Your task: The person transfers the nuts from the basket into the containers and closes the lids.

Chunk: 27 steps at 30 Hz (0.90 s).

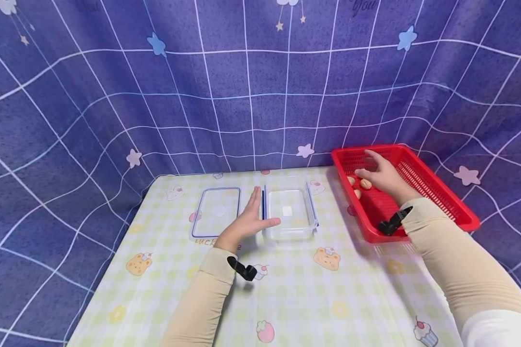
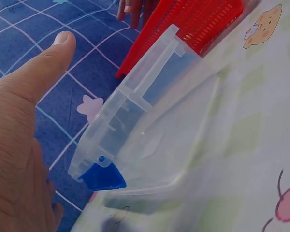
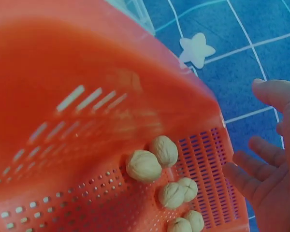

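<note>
A clear plastic box (image 1: 292, 232) with blue side clips stands on the table, and I see no contents in it. My left hand (image 1: 248, 220) is at its left side, fingers straight and thumb spread over the near left corner. In the left wrist view that hand (image 2: 24, 125) looks apart from the box (image 2: 154, 130). My right hand (image 1: 388, 177) hovers over the red basket (image 1: 438, 187), fingers loosely spread and holding nothing. Several walnuts (image 3: 143, 166) lie on the basket's floor; in the right wrist view the hand (image 3: 275, 169) is to their right.
A clear lid with a blue seal (image 1: 219, 212) lies flat to the left of the box. A patterned cloth (image 1: 299, 294) covers the table. The blue grid curtain (image 1: 260, 111) hangs behind the table, close to the basket's far side.
</note>
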{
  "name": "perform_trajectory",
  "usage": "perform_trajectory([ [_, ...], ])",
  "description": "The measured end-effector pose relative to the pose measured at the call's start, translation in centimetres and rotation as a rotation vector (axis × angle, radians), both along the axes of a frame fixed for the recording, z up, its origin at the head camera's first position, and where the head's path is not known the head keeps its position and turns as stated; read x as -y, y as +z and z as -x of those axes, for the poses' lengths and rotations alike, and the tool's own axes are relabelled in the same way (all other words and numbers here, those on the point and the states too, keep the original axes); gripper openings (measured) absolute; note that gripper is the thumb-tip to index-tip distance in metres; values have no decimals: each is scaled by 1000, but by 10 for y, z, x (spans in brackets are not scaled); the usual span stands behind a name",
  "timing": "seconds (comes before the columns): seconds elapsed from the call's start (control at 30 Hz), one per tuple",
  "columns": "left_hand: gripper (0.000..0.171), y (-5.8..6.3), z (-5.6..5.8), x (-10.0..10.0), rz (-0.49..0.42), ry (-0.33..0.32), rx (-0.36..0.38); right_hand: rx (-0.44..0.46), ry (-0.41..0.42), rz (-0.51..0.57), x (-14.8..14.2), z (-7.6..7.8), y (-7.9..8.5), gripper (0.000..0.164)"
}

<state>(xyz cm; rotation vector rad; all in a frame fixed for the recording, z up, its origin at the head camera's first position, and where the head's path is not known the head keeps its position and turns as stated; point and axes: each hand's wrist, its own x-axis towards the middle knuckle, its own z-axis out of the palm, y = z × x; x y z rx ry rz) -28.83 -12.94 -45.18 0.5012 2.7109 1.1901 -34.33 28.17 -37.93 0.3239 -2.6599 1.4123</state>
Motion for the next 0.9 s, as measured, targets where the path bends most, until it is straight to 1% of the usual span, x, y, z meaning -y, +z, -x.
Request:
perform_trajectory([
  [0.17,121,-10,1,-5,-6,-5,21,22,3,27,-11,0,-5,79],
  [0.3,124,-17,1,-6,-2,-19,31,45,8,22,-18,0,-4,83],
  [0.5,130,-26,1,-6,1,-16,35,53,14,16,-23,4,-2,88],
  [0.67,131,-34,1,-6,-35,-14,19,61,31,-4,-28,8,-3,85],
  [0.77,130,-38,1,-7,-67,-12,10,69,34,-26,-30,11,-5,83],
  [0.9,129,-41,1,-7,-94,-14,3,95,33,-24,-33,15,-9,83],
])
